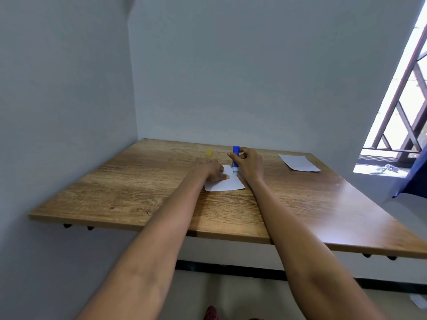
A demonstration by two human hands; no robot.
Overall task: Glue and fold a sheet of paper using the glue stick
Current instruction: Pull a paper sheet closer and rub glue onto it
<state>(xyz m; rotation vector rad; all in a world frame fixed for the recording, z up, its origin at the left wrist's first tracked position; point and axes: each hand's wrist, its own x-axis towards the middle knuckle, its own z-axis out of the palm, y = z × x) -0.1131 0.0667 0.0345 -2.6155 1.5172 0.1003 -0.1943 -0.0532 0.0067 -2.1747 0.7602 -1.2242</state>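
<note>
Head view, looking down and forward at a wooden table (143, 199) set into a corner of pale grey walls.

Sheet of paper (227, 184): small, white, flat on the table just above frame centre. Its left part is covered by the left hand.

Left hand (211, 170): palm down, fingers straight and spread flat, pressing the sheet against the table. It grips nothing.

Glue stick (235, 161): blue tube with white label band, standing upright, lower end on or just at the far right edge of the sheet; exact contact is too small to tell. Whether it is capped cannot be told either.

Right hand (249, 163): just right of the left hand, thumb and forefinger curled round the middle of the glue stick, pinching it. The remaining fingers are bent loosely behind the tube.

Small yellow object (47, 152): on the table, left of the hands and well apart from them, toward the far edge. Blurred; possibly a cap, cannot confirm.

Second sheet of white paper (299, 162): flat on the table at right of frame, well apart from the hands.

Window with brown metal grille (406, 93): right edge of frame, bright daylight behind. Blue cloth (416, 179) hangs below it.
</note>
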